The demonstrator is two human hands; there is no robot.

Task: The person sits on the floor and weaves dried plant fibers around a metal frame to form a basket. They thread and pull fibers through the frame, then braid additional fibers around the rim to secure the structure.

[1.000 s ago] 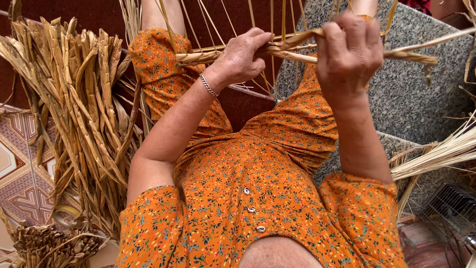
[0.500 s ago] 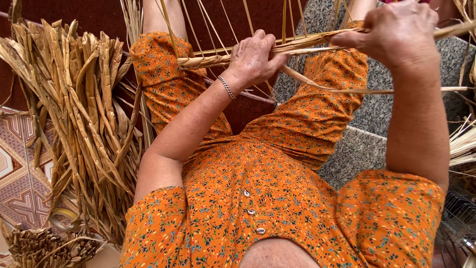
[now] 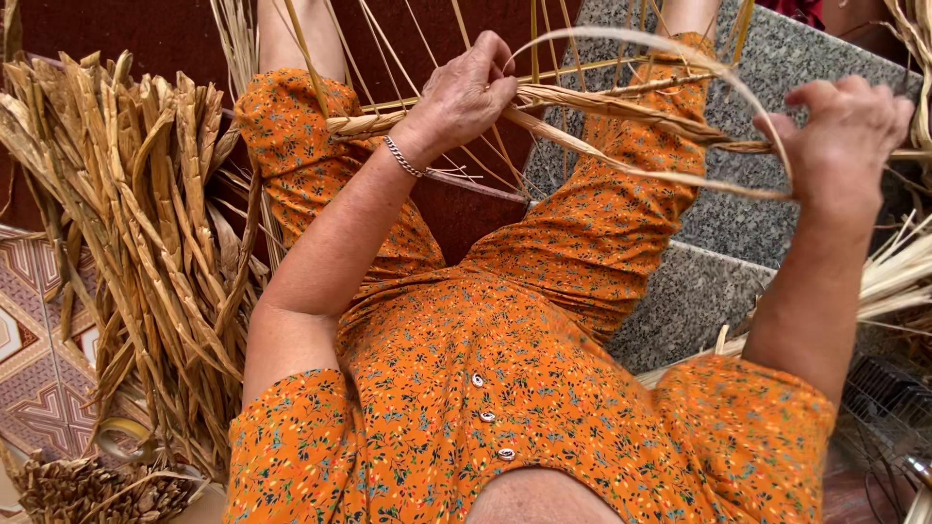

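Observation:
My left hand (image 3: 466, 97), with a silver bracelet on the wrist, grips a twisted bundle of dried straw-coloured fibre (image 3: 602, 102) stretched across my knees. My right hand (image 3: 840, 146) is out to the right, closed on a long flat strand (image 3: 631, 41) of the same fibre. That strand arcs up and over from the bundle to my fingers; a second strand runs below it. Thin upright stalks stand behind the bundle. I wear an orange flowered dress (image 3: 505, 359).
A large sheaf of dried leaves (image 3: 146, 223) stands at my left over a patterned tile floor (image 3: 34, 378). A braided piece (image 3: 87, 490) lies at the bottom left. Grey granite steps (image 3: 699, 281) run on the right, with more pale stalks (image 3: 893, 277) and a wire grille (image 3: 888, 417).
My right hand has swung from the middle of the bundle out to the right and lower, drawing a strand into a wide loop. My left hand has kept its hold on the bundle.

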